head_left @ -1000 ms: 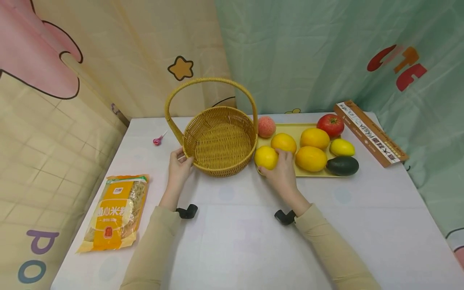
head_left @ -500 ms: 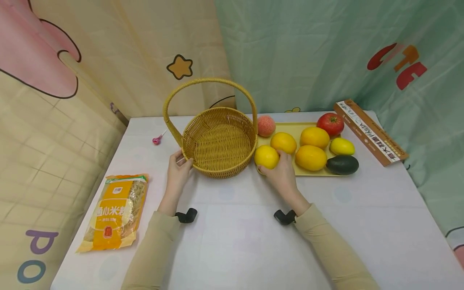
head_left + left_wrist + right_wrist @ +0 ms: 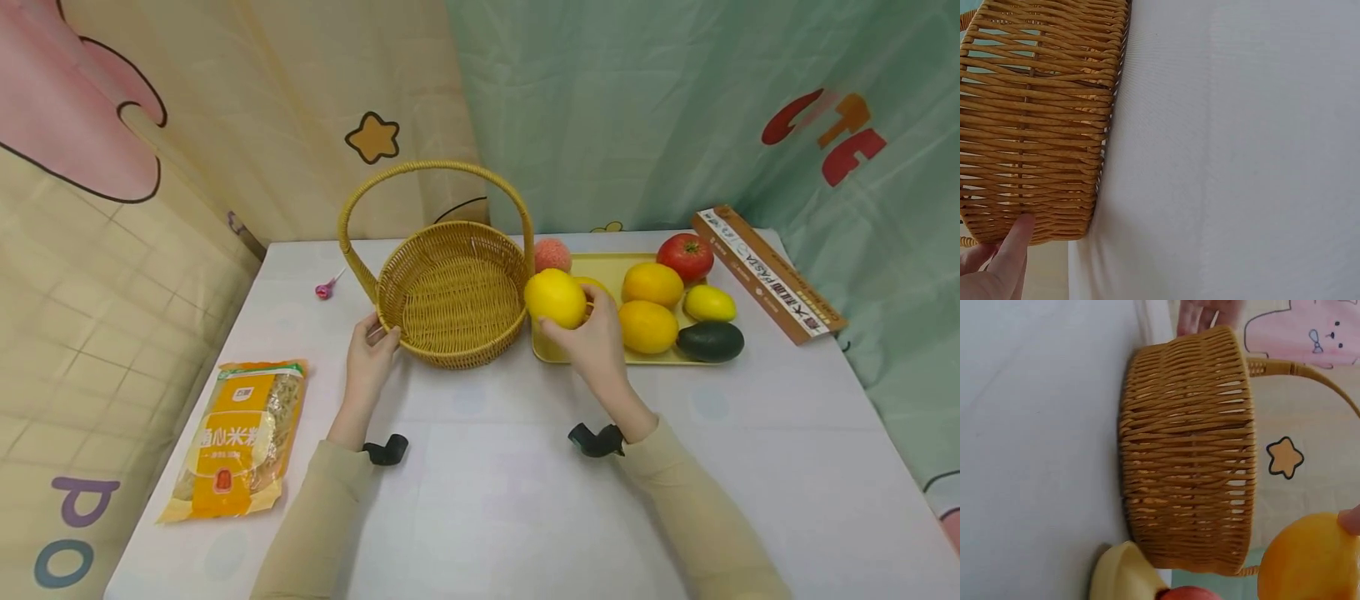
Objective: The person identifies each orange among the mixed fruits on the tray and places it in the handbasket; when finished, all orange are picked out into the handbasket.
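My right hand (image 3: 600, 342) grips a yellow lemon (image 3: 555, 298) between thumb and fingers, raised over the left end of a pale yellow tray (image 3: 551, 353). In the right wrist view the lemon (image 3: 1310, 559) shows at the lower right. A round wicker basket (image 3: 465, 300) with a tall handle stands left of the tray, its inside bare. At its left side, my left hand (image 3: 369, 358) holds the basket wall. The left wrist view has the thumb against the woven side (image 3: 1035, 137); the other fingers are partly hidden.
On the tray are several yellow fruits (image 3: 648, 327), a pink peach-like fruit (image 3: 552, 255), a red fruit (image 3: 686, 257) and a dark green fruit (image 3: 710, 341). A pasta box (image 3: 768, 275) lies right. A lollipop (image 3: 325, 290) and noodle packet (image 3: 236, 442) lie left.
My right hand has lifted the lemon off the tray, up and slightly right, so it now partly covers the yellow fruit behind. The left hand and basket have stayed nearly still.
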Available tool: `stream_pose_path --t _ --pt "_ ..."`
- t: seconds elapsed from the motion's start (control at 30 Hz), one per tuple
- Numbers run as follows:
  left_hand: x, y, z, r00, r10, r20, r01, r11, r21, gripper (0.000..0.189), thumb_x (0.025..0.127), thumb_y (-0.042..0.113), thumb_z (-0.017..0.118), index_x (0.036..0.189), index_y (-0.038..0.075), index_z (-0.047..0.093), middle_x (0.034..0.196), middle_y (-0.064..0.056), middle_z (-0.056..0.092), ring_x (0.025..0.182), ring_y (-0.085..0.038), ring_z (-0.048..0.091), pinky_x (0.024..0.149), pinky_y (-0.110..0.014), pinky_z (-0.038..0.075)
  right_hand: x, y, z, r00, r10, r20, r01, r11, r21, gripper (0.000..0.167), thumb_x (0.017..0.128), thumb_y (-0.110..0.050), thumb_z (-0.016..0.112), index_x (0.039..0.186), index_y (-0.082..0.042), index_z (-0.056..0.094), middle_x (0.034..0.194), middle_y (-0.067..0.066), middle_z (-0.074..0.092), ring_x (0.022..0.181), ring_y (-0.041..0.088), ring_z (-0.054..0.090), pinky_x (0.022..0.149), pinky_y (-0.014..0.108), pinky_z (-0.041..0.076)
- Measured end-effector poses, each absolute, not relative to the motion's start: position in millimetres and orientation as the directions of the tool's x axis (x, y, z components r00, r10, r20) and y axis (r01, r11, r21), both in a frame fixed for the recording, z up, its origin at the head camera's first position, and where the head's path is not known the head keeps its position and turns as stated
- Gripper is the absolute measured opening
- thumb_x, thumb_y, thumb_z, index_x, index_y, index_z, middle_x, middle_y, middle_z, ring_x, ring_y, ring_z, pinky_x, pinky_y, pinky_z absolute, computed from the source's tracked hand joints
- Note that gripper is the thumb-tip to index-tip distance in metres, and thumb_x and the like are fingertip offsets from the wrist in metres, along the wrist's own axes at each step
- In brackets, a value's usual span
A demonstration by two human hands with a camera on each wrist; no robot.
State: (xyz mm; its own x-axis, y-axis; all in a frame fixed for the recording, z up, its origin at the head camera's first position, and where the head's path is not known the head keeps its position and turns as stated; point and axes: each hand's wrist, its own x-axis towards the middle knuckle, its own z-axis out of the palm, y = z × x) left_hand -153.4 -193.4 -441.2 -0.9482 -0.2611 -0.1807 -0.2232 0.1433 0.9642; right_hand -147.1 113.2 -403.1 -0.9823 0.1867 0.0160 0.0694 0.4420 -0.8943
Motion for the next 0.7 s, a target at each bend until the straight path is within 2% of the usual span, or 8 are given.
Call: stream_pose_path --t 0.07,0.27,0.47,0.7 --pt "-153.3 -193.9 -441.0 -0.950 -0.257 -0.175 -0.219 0.155 0.963 0.058 0.100 0.015 0.055 0.151 0.001 0.030 0.151 -0.020 0.040 0.135 -0.030 0.046 0.109 -0.037 0.049 -149.7 106.7 -395.3 -0.988 0.151 0.035 0.031 0.415 -0.909 0.080 0.079 -0.034 0.080 0.142 -0.004 0.040 0.138 0.015 0.046 0.120 0.030 0.049 0.100 0.045 0.051" --pt "-151.2 -193.7 -439.8 -0.949 -0.248 -0.192 -0.235 0.157 0.959 0.059 0.101 0.014 0.055 0.151 0.000 0.029 0.151 -0.022 0.039 0.137 -0.031 0.045 0.110 -0.038 0.048 -162.8 70.1 -392.1 -0.999 0.028 0.019 -0.007 0.363 -0.932 0.081 0.079 -0.034 0.079 0.144 -0.005 0.039 0.141 0.014 0.046 0.124 0.029 0.049 0.103 0.046 0.050" --pt "-149.5 -193.7 -442.6 -0.947 -0.253 -0.196 -0.240 0.156 0.958 0.058 0.100 0.015 0.056 0.150 -0.002 0.030 0.149 -0.023 0.041 0.136 -0.031 0.046 0.109 -0.037 0.049 -183.7 30.1 -402.7 -0.999 -0.039 -0.019 0.000 0.447 -0.894 0.079 0.078 -0.036 0.079 0.142 -0.007 0.043 0.137 0.012 0.054 0.117 0.028 0.056 0.102 0.045 0.052" --pt "-150.2 -193.4 -443.2 -0.945 -0.266 -0.190 -0.238 0.160 0.958 0.059 0.100 0.019 0.057 0.150 0.000 0.032 0.149 -0.022 0.042 0.136 -0.030 0.047 0.108 -0.037 0.050 -206.5 -2.3 -406.9 -0.976 -0.192 -0.107 -0.019 0.558 -0.830 0.084 0.077 -0.040 0.081 0.144 -0.007 0.043 0.139 0.015 0.055 0.121 0.030 0.056 0.104 0.046 0.051"
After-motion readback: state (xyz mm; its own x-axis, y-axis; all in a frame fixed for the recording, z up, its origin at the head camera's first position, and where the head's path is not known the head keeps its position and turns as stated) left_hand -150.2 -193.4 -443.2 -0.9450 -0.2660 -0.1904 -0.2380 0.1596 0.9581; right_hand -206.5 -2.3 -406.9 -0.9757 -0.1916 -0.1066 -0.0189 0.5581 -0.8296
